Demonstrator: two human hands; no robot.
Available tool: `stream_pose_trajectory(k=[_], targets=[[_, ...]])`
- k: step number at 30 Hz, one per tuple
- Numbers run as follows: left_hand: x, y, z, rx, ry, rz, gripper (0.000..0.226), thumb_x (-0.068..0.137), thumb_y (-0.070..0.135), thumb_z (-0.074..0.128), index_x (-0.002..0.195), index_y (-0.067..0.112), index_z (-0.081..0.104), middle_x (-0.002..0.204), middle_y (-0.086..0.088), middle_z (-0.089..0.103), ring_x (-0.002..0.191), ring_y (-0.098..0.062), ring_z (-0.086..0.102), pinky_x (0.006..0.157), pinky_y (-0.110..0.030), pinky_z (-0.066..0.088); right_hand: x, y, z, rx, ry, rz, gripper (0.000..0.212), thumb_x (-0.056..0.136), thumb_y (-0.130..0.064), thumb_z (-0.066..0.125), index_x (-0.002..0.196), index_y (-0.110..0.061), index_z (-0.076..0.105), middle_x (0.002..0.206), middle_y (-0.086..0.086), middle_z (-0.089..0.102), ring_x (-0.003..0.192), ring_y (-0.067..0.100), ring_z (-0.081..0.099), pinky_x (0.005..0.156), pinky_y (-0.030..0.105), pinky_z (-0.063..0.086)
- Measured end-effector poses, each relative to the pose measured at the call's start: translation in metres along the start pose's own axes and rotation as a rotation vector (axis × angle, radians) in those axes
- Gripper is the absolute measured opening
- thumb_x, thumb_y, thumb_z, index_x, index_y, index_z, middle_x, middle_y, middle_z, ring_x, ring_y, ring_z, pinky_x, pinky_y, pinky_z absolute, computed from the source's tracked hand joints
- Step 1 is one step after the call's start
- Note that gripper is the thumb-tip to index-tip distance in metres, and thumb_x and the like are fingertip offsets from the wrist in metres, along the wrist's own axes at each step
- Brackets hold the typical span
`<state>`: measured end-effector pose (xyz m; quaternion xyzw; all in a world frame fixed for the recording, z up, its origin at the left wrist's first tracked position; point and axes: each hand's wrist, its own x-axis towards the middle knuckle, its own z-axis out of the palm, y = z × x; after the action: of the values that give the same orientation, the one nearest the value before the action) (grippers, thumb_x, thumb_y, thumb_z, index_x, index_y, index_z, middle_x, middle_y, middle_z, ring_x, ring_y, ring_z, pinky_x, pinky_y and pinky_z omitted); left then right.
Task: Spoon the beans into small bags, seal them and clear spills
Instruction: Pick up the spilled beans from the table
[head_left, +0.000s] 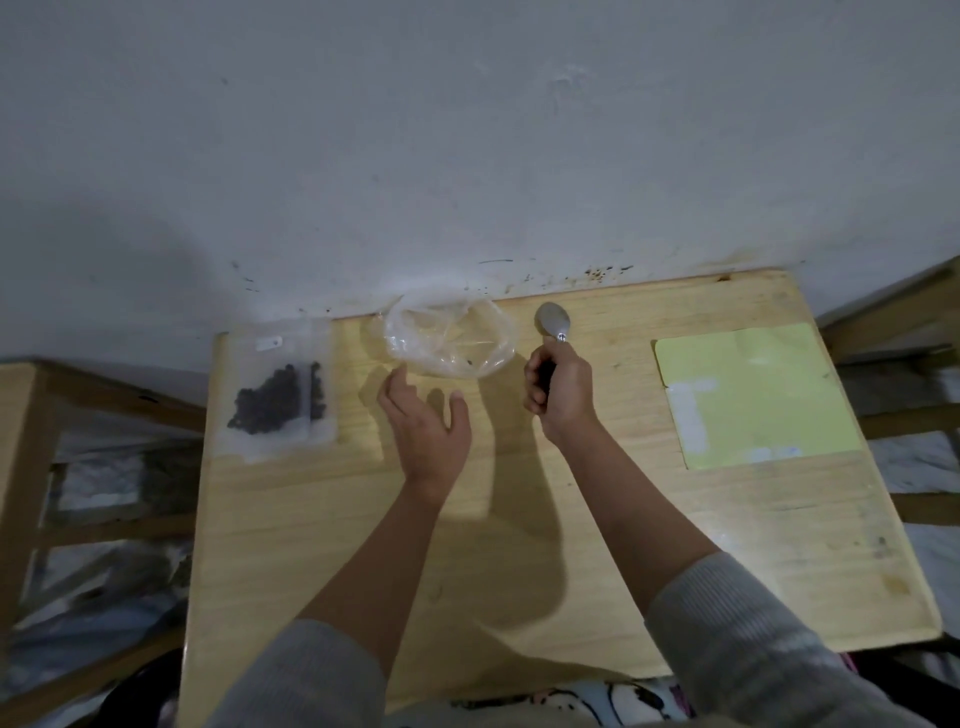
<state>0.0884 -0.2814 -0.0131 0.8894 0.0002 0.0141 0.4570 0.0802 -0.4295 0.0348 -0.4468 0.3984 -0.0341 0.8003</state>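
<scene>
We see the right hand (558, 387) clenched around the dark handle of a metal spoon (554, 320), its rounded bowl raised toward the wall. The left hand (428, 421) hovers with fingers released beside a crumpled clear plastic bag (449, 338). Dark round beans (270, 402) sit in flat translucent small bags (278, 387) at the left of the pale wooden table (519, 545). A smooth yellow mat (753, 395) lies right.
</scene>
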Motion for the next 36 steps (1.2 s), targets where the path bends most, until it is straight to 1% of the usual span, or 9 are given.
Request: stream_pose_trajectory(k=[5,9,11,13,17,22,24,32,36], targets=[[0.036,0.009,-0.014,0.008,0.011,0.058,0.065,0.089,0.027,0.063,0.144,0.015,0.032,0.145,-0.019,0.021,0.122,-0.009,0.036,0.091,-0.017,0.038,0.006,0.004,0.012,-0.087,0.054,0.014,0.049,0.095,-0.029,0.053,0.051,-0.015,0.036,0.046,0.002,0.029,0.035,0.014,0.02,0.039,0.021,0.015],[0.051,0.009,-0.017,0.055,-0.073,0.079,0.057,0.09,0.032,0.062,0.142,0.024,0.039,0.15,-0.012,0.022,0.102,-0.017,0.057,0.073,-0.019,0.045,0.011,0.009,0.016,-0.186,0.157,-0.004,0.052,0.095,-0.036,0.053,0.053,-0.018,0.028,0.047,0.001,0.023,0.034,0.012,0.019,0.038,0.017,0.018],[0.055,0.012,-0.019,0.056,-0.093,0.084,0.056,0.09,0.031,0.062,0.14,0.016,0.043,0.149,-0.01,0.028,0.116,-0.011,0.048,0.083,-0.017,0.042,0.011,0.011,0.016,-0.268,0.21,-0.051,0.053,0.095,-0.036,0.053,0.053,-0.017,0.027,0.05,0.003,0.022,0.035,0.013,0.019,0.038,0.017,0.02],[0.058,0.012,-0.019,0.039,-0.115,0.075,0.055,0.091,0.028,0.061,0.139,0.009,0.044,0.146,-0.011,0.034,0.126,-0.019,0.045,0.094,-0.025,0.044,0.007,0.013,0.016,-0.333,0.258,-0.128,0.054,0.094,-0.033,0.054,0.051,-0.016,0.026,0.053,0.005,0.023,0.038,0.016,0.021,0.041,0.021,0.022],[0.056,0.012,-0.025,0.001,-0.195,0.091,0.059,0.088,0.023,0.063,0.14,0.011,0.041,0.139,-0.01,0.038,0.108,-0.033,0.057,0.087,-0.039,0.053,-0.012,0.011,0.02,-0.418,0.318,-0.28,0.055,0.093,-0.029,0.055,0.049,-0.015,0.025,0.049,0.003,0.023,0.043,0.017,0.022,0.046,0.025,0.022],[0.027,0.033,-0.034,-0.017,-0.262,0.134,0.066,0.083,0.018,0.067,0.142,0.012,0.039,0.138,-0.008,0.039,0.11,-0.02,0.054,0.081,-0.017,0.043,-0.049,0.004,0.007,-0.425,0.354,-0.42,0.058,0.094,-0.029,0.054,0.045,-0.018,0.024,0.045,-0.001,0.02,0.044,0.018,0.023,0.046,0.026,0.021],[0.013,0.042,-0.034,-0.033,-0.317,0.172,0.068,0.082,0.017,0.068,0.143,0.013,0.038,0.138,-0.008,0.039,0.1,-0.02,0.057,0.075,-0.012,0.04,-0.065,0.004,-0.008,-0.412,0.396,-0.441,0.057,0.094,-0.029,0.054,0.046,-0.018,0.024,0.046,-0.002,0.02,0.044,0.015,0.021,0.046,0.025,0.02],[-0.071,0.092,0.009,-0.062,-0.636,0.394,0.073,0.08,0.013,0.07,0.144,0.015,0.036,0.144,-0.005,0.031,0.082,-0.013,0.053,0.069,-0.022,0.047,-0.134,0.017,-0.118,-0.306,0.731,-0.44,0.054,0.093,-0.031,0.054,0.051,-0.012,0.027,0.051,0.005,0.021,0.048,0.018,0.023,0.05,0.032,0.023],[-0.136,0.12,0.043,-0.077,-0.84,0.493,0.075,0.079,0.015,0.07,0.145,0.015,0.034,0.146,-0.002,0.029,0.108,-0.019,0.056,0.081,-0.033,0.054,-0.179,0.028,-0.191,-0.246,0.934,-0.421,0.055,0.093,-0.033,0.054,0.049,-0.015,0.027,0.048,0.004,0.021,0.047,0.019,0.024,0.051,0.033,0.023]])
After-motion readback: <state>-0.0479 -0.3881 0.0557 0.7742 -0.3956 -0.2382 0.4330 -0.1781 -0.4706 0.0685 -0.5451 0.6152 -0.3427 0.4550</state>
